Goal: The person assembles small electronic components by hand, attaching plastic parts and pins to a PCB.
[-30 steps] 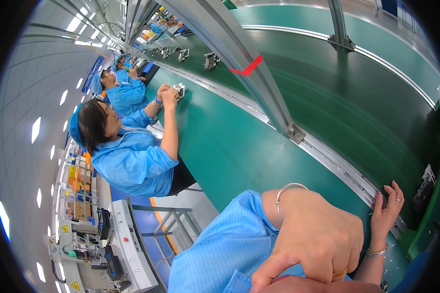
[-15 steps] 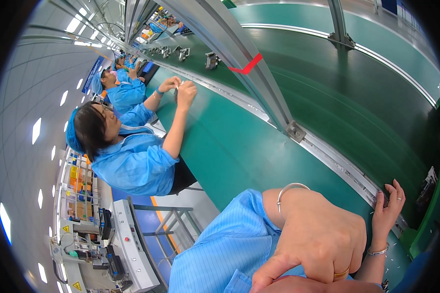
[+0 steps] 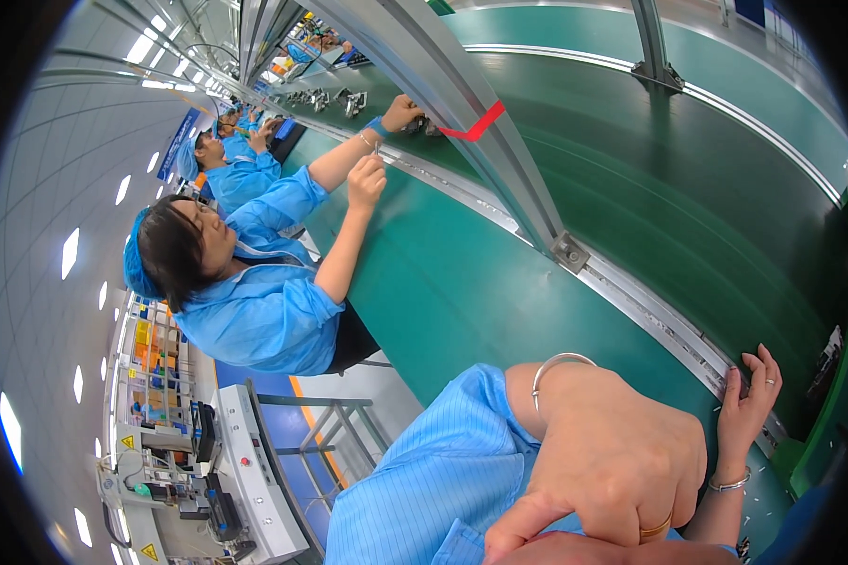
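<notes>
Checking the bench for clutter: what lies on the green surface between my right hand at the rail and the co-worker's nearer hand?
Head view: only bare green bench lies between right hand and co-worker's hand.

The left hand [image 3: 612, 461] hides whatever its fingers close on.

One head-worn fisheye looks down-left along the green conveyor [image 3: 499, 282], hands very close, edges probably warped.
</notes>
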Demonstrator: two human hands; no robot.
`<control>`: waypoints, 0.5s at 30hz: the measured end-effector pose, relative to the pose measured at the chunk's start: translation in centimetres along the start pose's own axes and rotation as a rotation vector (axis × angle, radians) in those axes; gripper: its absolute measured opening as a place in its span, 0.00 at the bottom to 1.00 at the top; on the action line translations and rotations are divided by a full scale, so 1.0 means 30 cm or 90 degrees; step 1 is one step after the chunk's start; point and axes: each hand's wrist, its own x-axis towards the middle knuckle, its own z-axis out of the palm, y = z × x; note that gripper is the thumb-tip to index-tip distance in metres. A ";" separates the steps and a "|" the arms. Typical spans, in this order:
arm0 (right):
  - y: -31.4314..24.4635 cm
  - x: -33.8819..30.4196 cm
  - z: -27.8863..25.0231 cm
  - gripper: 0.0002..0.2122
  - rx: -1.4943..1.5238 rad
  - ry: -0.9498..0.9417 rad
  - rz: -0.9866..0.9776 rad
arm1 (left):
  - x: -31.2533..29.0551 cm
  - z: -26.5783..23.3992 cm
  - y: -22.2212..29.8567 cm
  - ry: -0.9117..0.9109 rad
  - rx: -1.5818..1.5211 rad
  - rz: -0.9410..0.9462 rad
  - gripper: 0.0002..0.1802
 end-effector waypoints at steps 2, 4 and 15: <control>-0.001 -0.001 -0.001 0.09 0.002 -0.001 0.002 | 0.001 0.002 0.000 0.001 0.001 0.001 0.42; 0.000 -0.002 -0.001 0.09 0.003 -0.003 0.003 | 0.004 0.005 -0.002 0.017 -0.004 0.010 0.42; 0.005 -0.004 0.000 0.09 -0.003 -0.001 -0.002 | 0.012 -0.008 -0.005 -0.005 0.006 0.038 0.40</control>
